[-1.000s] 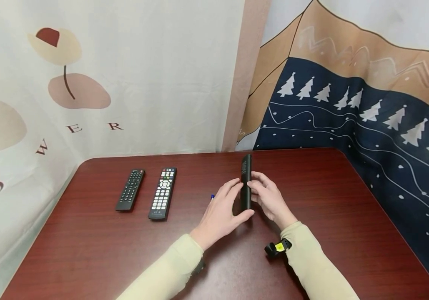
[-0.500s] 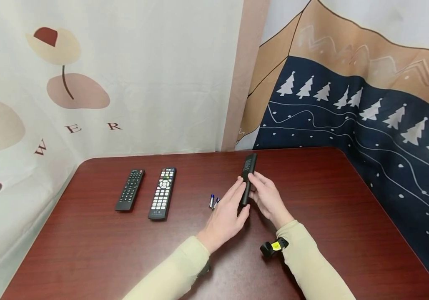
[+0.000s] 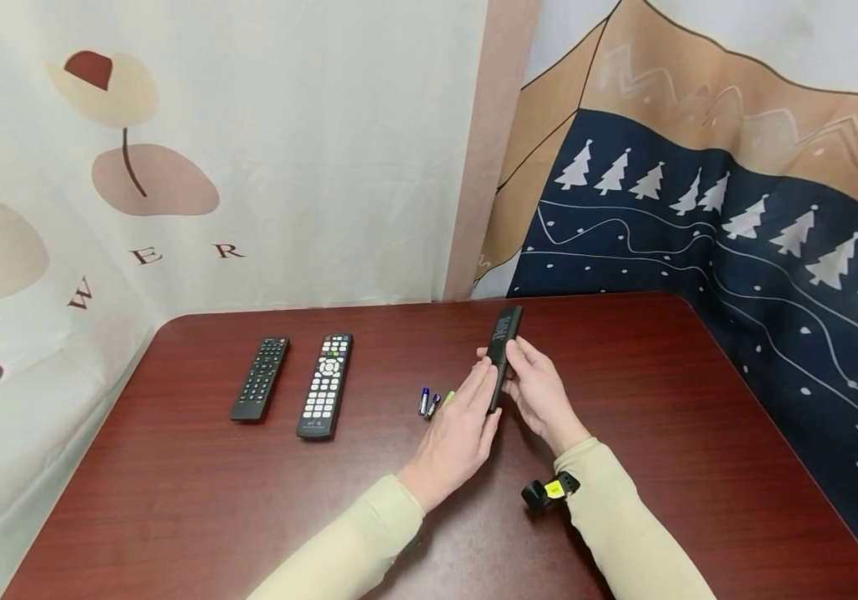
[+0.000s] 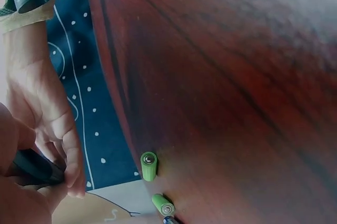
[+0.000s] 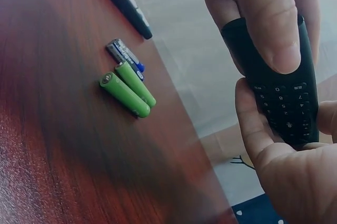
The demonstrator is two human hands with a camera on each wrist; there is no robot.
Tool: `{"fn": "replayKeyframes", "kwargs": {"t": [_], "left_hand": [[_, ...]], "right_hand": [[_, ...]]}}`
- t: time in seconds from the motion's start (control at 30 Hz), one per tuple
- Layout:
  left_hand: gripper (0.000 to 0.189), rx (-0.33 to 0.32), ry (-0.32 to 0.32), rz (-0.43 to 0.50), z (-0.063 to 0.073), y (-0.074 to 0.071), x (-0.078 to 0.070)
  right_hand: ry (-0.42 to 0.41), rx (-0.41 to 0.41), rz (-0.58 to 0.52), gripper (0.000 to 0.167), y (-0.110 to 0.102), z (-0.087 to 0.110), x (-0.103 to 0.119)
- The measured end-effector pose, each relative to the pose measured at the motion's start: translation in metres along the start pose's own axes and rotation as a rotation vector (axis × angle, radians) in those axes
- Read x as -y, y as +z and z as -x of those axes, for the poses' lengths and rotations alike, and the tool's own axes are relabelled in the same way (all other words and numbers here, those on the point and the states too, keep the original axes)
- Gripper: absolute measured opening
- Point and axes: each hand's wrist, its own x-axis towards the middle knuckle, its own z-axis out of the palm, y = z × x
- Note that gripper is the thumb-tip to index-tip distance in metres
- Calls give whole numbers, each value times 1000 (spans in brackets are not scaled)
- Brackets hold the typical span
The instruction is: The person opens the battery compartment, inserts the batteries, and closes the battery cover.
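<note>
Pale curtain fabric with flower prints (image 3: 323, 183) and dark-blue cloth with white trees (image 3: 624, 237) run past the frame edges behind a reddish-brown wood-grain table (image 3: 173, 500), its near edge cut off. Above the table, the right hand (image 3: 544, 400) grips a slim black plastic remote (image 3: 504, 333), some fingers hidden behind it. The left hand (image 3: 459, 437) holds the remote's near end between thumb and fingers, covering that part; the label on the back is too small to read. Seen from the right wrist, the keypad looks dim and partly covered. Two green cylindrical batteries (image 5: 125, 96) lie beside blue-and-silver batteries (image 5: 125, 55); in the head view, the left hand hides nearly all the green. Farther left lie a black remote with white buttons (image 3: 323, 387) and a smaller black remote with grey buttons (image 3: 260, 379), lettering illegible.
</note>
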Motion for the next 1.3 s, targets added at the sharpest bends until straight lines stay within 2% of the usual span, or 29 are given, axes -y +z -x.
{"fn": "replayKeyframes", "kwargs": {"t": [0.27,0.57,0.7,0.87,1.03,1.3], "left_hand": [[53,-3,16,-4,0,-1,-1],[50,-61,73,-41,0,-1,1],[54,-31,44,-13,2,-3,1],[63,51,-5,46,3,-10,3],[63,100,11,55,4,-15,10],[63,127,12,99,2,-19,15]], "right_hand": [[-17,-12,-33,49,-1,0,-2],[-1,-22,-1,49,-2,0,-2],[-1,-3,32,50,-4,0,-2],[13,25,102,53,-6,0,-3],[27,52,118,52,-7,-1,-5],[38,113,152,53,-5,-1,-6]]}}
